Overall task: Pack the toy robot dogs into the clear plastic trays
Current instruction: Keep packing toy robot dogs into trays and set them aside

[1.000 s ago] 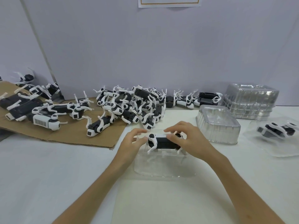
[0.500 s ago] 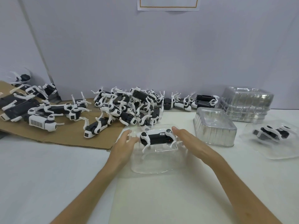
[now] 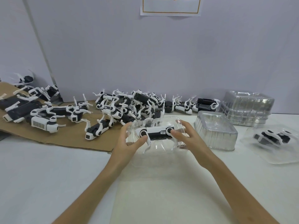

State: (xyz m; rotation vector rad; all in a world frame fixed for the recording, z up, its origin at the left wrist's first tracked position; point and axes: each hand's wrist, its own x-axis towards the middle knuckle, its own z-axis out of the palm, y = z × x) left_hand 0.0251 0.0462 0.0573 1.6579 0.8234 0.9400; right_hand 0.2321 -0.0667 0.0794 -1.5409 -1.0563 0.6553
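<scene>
Tabletop point(image 3: 48, 175), dog pile point(image 3: 129, 107) behind, seemingly stacked trays point(image 3: 246, 107) right

Two hands point(image 3: 127, 143) point(image 3: 190, 140), two dog-filled trays point(image 3: 161, 147) point(image 3: 275, 156), one cardboard sheet point(image 3: 64, 138)

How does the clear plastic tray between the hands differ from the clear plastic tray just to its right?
The clear plastic tray between the hands holds a black-and-white toy robot dog; the clear plastic tray to its right holds none. The left hand and right hand hold the first tray; nothing touches the second. Both are clear, rectangular, with rounded corners.
</scene>
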